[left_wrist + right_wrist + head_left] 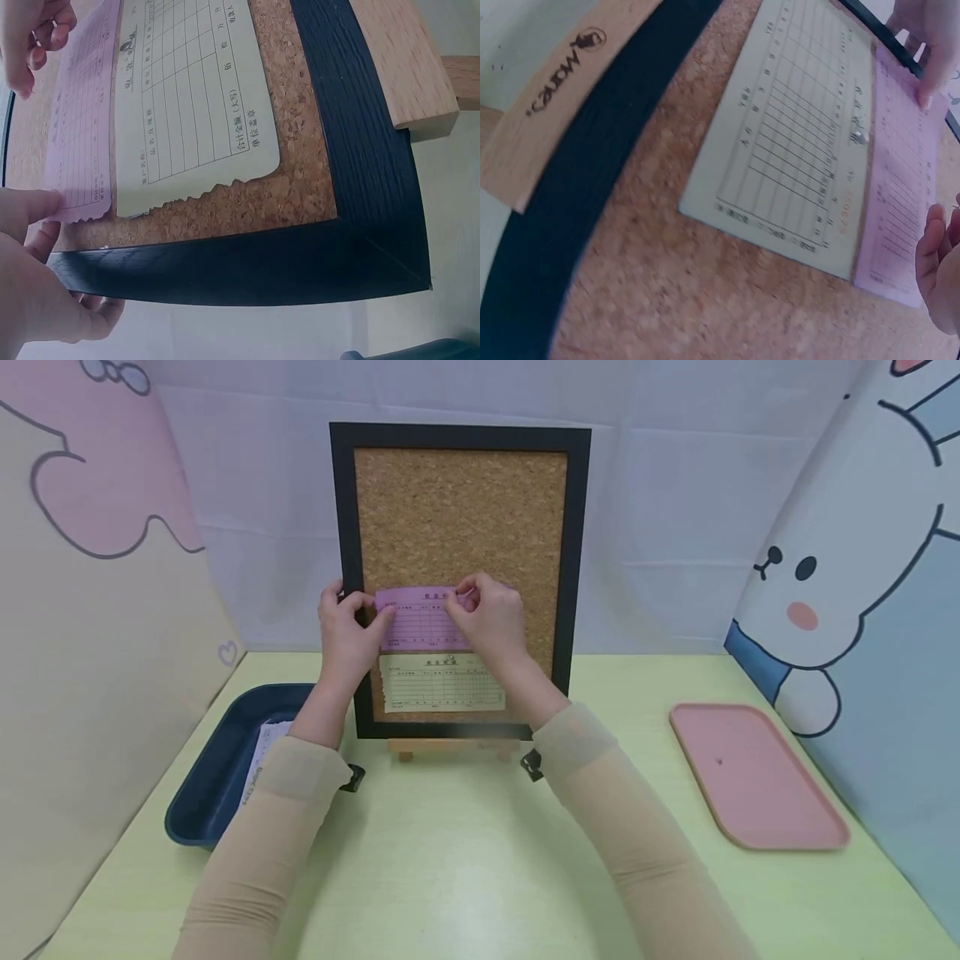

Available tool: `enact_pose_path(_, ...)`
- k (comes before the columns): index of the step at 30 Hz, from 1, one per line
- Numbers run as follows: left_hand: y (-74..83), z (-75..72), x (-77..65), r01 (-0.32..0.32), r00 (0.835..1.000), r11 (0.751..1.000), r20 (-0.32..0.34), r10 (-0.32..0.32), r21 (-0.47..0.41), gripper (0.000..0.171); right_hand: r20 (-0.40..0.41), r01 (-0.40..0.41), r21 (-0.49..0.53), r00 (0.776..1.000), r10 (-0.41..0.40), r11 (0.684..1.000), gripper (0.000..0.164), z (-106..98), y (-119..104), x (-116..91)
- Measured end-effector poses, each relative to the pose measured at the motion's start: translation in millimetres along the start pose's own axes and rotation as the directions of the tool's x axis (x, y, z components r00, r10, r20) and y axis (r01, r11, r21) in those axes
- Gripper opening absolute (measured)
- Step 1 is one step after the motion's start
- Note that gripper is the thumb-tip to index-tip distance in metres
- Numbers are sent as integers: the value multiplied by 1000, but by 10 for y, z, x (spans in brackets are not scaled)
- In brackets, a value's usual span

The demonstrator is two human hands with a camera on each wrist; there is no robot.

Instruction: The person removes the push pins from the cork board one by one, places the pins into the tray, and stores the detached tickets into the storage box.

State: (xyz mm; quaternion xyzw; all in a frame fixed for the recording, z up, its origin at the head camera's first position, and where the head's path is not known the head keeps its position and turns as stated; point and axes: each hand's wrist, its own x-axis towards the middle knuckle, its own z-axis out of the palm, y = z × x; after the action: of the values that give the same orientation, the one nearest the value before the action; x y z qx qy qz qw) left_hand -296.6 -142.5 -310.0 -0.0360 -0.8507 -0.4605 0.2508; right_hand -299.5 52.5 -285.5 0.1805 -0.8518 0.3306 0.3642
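Pink slip (pixel 416 631) lies on the cork (pixel 457 510), low on the board, just above the yellow slip (pixel 442 687); left wrist view shows a narrow strip of cork between the two; yellow slip bears a small shiny pin (pixel 861 137) near its top edge. Step in hand, as judged: settling the pink slip flat and level; best done by lining its lower edge up with the yellow slip's top edge, drawing the paper smooth sideways and pressing straight into the cork, since thin paper would likely skew or crease under a slanting push; torn left edge wants a gentle touch; frame (pixel 347 527) leans on a wooden stand (pixel 450 745), so a light counter-hold from behind would seem wise. Left hand (pixel 348 622) at the slip's left end; thumb and forefinger pinch that edge, thumb on the front face, other fingers bent round behind the frame's side. Right hand (pixel 495 618) over the slip's upper right part; thumb and forefinger tips brought close together near the top edge, other fingers curled in; cannot tell whether they pinch paper, a pin or nothing. Both forearms reach up and inward from the near side; right slants more across the board, left rises steeper; wrists apart, yellow slip mostly between them.
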Motion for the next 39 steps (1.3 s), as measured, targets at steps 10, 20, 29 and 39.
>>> enact_pose_path(10, 13, -93, 7, -21, 998, 1000, -51, 20, -17, 31, 39, 8, 11, 999, -8, 1000, 17, -348, -21, 49)
enact_pose_path(20, 48, -213, -13, -26, 997, 999, -77, 28, 25, 29, 73, 41, -15, 997, -39, 999, 16, -700, 53, 95)
enact_pose_path(29, 127, -361, -85, -64, 995, 997, -70, 66, 37, 32, 30, 103, -24, 994, -102, 994, 16, -970, 143, 108)
enact_pose_path(39, 216, -476, -172, -107, 992, 989, -53, 113, 99, 27, 17, 112, -3, 994, -112, 994, 15, -1249, 178, 48)
